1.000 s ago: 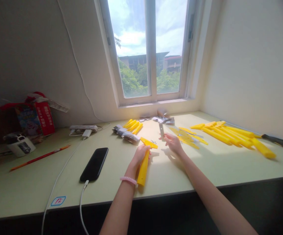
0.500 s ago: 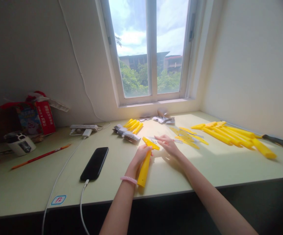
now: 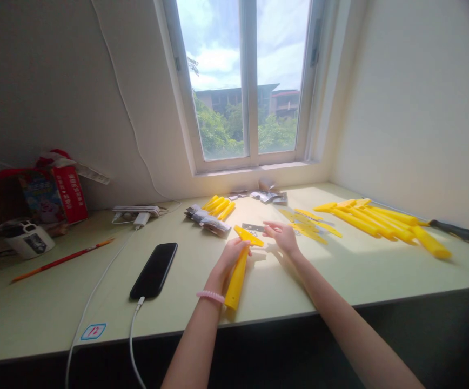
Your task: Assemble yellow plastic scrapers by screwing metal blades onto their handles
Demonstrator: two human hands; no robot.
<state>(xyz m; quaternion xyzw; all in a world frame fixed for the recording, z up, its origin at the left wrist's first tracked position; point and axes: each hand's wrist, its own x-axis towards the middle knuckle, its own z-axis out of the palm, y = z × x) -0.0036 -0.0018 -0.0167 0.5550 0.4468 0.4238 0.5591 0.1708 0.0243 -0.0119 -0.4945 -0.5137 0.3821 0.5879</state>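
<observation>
My left hand (image 3: 229,254) is wrapped round a yellow plastic scraper handle (image 3: 236,281), just under its wide, flat T-shaped head. The handle's hollow lower end points toward the table's front edge. Between the fingertips of my right hand (image 3: 282,236), to the right of that head, is a thin dark metal blade (image 3: 253,227) with its free end pointing left. Small screws (image 3: 252,234), hard to make out singly, lie just behind the scraper head. Flat yellow strips (image 3: 308,227) are scattered to the right of my right hand.
Several yellow scrapers (image 3: 374,220) lie piled at the right, near a black-handled screwdriver (image 3: 461,233). Behind my left hand are yellow handles (image 3: 218,207) and silver packets (image 3: 208,220). A phone (image 3: 154,271) on a cable, a pencil (image 3: 62,260) and a power strip (image 3: 135,210) occupy the left.
My right hand has drawn slightly back, and the blade in its fingers now shows dark, lifted above the screws. The left hand keeps its hold on the scraper handle. The view has shifted slightly.
</observation>
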